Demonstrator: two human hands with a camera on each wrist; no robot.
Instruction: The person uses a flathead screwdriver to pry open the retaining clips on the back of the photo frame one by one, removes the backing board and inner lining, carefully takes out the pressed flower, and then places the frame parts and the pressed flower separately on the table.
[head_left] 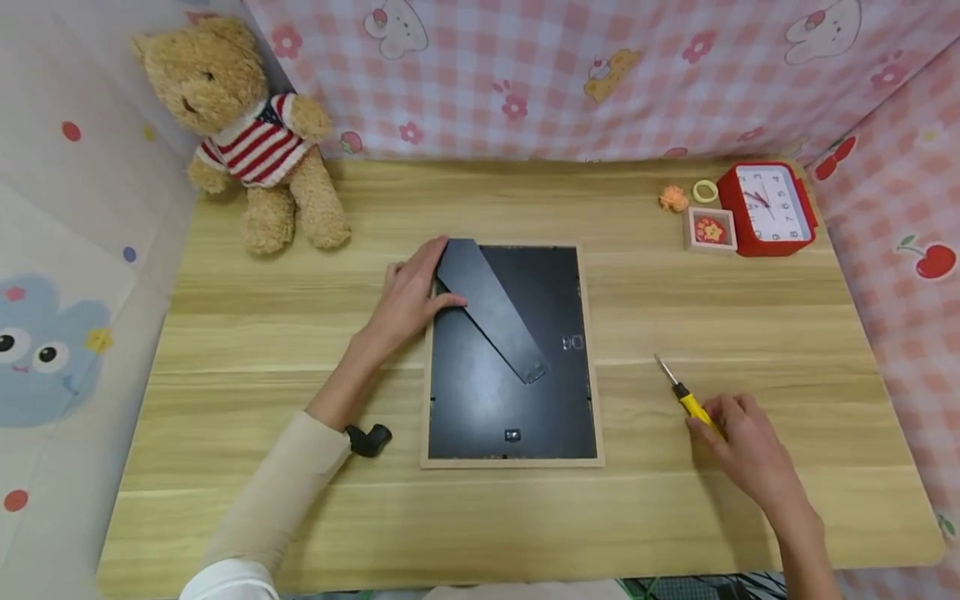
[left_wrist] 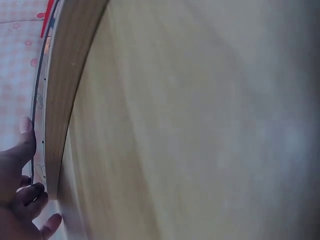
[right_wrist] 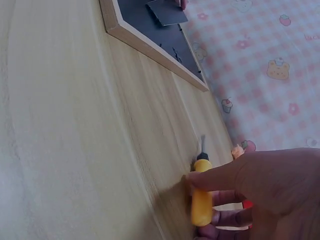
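A picture frame (head_left: 480,417) lies face down on the table, its black backing showing inside a pale wooden border. My left hand (head_left: 408,292) grips the free end of its black easel stand (head_left: 491,308), thumb on top and fingers at the far side. In the left wrist view, that hand (left_wrist: 15,185) is at the stand's thin edge, beside the wooden border (left_wrist: 70,65). To the right of the frame, my right hand (head_left: 750,454) holds a yellow screwdriver (head_left: 693,407) by the handle. Its metal tip points away from me, toward the upper left.
A teddy bear (head_left: 258,142) in a striped sweater sits at the back left. At the back right stand a red clock (head_left: 776,208), a small framed box (head_left: 710,230), a yellow ring (head_left: 705,192) and an orange trinket (head_left: 673,198). A small black object (head_left: 368,440) is by my left cuff.
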